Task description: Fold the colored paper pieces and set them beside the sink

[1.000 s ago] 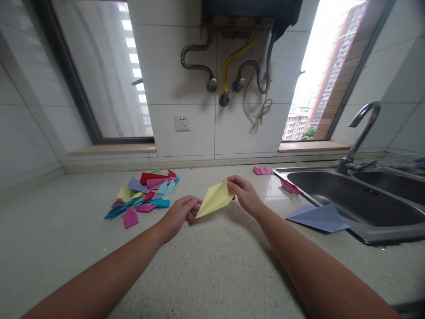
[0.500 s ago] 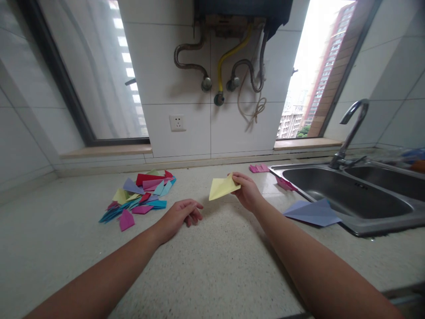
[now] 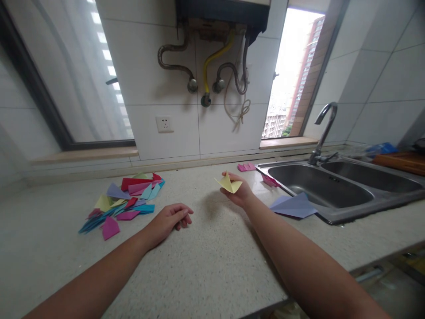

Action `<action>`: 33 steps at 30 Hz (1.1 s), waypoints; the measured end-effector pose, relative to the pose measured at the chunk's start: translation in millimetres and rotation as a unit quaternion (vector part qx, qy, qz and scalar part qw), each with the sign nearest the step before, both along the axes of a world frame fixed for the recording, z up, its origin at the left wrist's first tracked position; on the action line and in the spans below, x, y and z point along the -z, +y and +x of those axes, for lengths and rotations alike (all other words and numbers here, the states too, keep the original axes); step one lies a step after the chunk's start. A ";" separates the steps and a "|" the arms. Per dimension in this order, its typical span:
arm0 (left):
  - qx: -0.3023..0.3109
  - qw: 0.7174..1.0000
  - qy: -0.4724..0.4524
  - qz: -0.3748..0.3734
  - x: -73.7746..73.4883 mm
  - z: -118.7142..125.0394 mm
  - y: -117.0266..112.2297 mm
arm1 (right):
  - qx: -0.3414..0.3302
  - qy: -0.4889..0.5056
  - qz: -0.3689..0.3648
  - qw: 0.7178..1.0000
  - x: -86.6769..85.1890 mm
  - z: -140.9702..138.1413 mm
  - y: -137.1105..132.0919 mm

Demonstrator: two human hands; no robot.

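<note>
My right hand (image 3: 239, 193) holds a folded yellow paper (image 3: 228, 184) just above the speckled countertop (image 3: 206, 261), fingers pinched on it. My left hand (image 3: 170, 220) rests on the counter with its fingers loosely curled and nothing in it. A heap of folded coloured papers (image 3: 124, 201) lies to the left of that hand.
A folded lilac paper (image 3: 292, 206) lies at the rim of the steel sink (image 3: 318, 188), with small pink folded pieces (image 3: 246, 167) behind and beside it. A tap (image 3: 323, 130) stands at the sink's back. A wall socket (image 3: 164, 124) and water-heater hoses hang above.
My left hand let go of the yellow paper and settled on the counter. My right hand lifted the paper and turned it toward the sink. The view swung right.
</note>
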State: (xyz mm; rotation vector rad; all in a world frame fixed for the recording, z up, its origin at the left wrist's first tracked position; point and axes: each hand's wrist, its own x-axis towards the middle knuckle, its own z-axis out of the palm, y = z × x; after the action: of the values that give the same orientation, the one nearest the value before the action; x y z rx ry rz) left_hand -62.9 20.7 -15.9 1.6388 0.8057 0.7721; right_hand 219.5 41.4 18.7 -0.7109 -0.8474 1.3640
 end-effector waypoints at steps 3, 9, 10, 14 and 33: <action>0.003 1.000 0.004 0.000 0.3 -0.1 0.0 | -0.006 0.034 -0.010 0.999 -1.2 0.8 -0.9; 0.008 1.000 0.012 -0.002 -0.8 -0.4 -0.3 | 0.006 0.030 -0.008 1.000 -2.1 2.6 0.9; 0.010 1.000 0.013 -0.004 -1.5 -0.4 -0.6 | 0.004 0.027 -0.010 1.000 -1.6 2.5 1.9; 0.013 1.000 0.015 -0.007 -4.2 0.2 -2.4 | 0.019 0.004 -0.028 0.999 4.6 -3.0 7.2; -0.185 0.959 0.004 0.213 -3.1 -7.7 3.3 | -0.055 -0.203 -0.030 0.977 17.9 -49.5 -3.6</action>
State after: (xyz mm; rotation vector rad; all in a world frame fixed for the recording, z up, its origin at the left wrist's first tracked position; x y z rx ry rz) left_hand -70.5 24.0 -12.8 1.8924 1.0186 1.2733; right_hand 169.9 37.8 0.9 -1.0231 -1.1851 1.3680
